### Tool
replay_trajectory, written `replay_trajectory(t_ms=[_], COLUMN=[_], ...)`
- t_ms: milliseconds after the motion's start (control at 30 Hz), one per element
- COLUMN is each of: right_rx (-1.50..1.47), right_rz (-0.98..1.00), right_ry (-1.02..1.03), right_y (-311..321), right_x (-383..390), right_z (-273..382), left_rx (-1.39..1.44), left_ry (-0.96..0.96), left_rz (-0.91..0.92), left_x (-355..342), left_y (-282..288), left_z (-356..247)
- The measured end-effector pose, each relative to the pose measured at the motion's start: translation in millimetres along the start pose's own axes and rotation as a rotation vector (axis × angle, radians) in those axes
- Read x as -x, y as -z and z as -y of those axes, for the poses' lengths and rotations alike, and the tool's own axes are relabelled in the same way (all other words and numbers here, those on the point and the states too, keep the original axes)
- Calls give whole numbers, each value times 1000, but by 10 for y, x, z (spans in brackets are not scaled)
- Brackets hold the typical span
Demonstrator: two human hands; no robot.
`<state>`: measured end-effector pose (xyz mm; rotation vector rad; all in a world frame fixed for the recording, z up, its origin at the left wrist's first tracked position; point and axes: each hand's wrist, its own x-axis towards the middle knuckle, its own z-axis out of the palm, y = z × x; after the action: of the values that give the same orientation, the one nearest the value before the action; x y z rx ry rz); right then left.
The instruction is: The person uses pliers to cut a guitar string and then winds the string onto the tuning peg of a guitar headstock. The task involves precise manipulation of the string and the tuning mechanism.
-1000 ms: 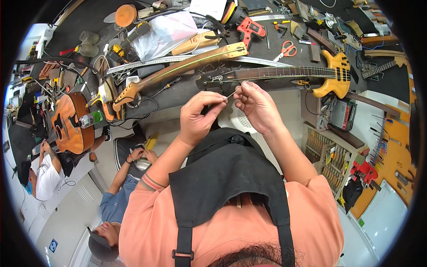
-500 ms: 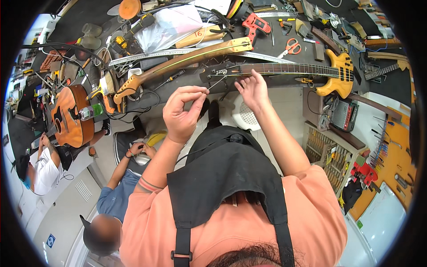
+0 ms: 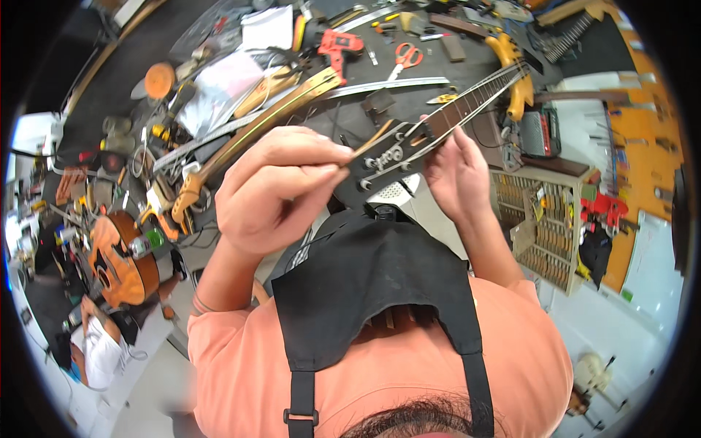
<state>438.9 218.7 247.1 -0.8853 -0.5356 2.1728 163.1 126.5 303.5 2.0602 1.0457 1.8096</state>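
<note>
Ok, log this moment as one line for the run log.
left hand: pinching thin tool at headstock | right hand: gripping guitar neck beneath headstock | bench: scissors, red drill

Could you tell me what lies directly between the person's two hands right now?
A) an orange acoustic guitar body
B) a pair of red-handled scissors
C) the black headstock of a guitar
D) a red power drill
C: the black headstock, with its metal tuning pegs, sits between the left hand and the right hand; the scissors and drill lie farther off on the bench.
</note>
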Motion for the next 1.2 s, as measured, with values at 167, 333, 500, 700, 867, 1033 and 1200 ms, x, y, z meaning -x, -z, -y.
replay_trajectory(t_ms=[167,333,500,700,867,1033,1200], right_rx=[-56,11,7,-138,-28,-75,-84], right_rz=[-52,10,-169,-110,-72,-131,-139], right_ry=[230,377,480,543,484,499,498], right_y=[-65,69,249,527,614,506,634], right_x=[712,1171,1603,1791,1949,1979,1948], right_z=[633,1055,1338,1444,1466,1424,1457], left_rx=[31,-27,-156,-198,-182,-175,-217], left_ry=[-251,-413,-443,-562,-581,-560,-585], left_rz=[279,440,635,759,796,793,804], left_x=[-972,-1658,-2055,-2282,-2254,-2223,-2176], left_y=[-486,-1121,-1595,-1906,-2024,-2007,-1955], left_z=[-422,-865,-1228,-1624,-1608,-1625,-1624])
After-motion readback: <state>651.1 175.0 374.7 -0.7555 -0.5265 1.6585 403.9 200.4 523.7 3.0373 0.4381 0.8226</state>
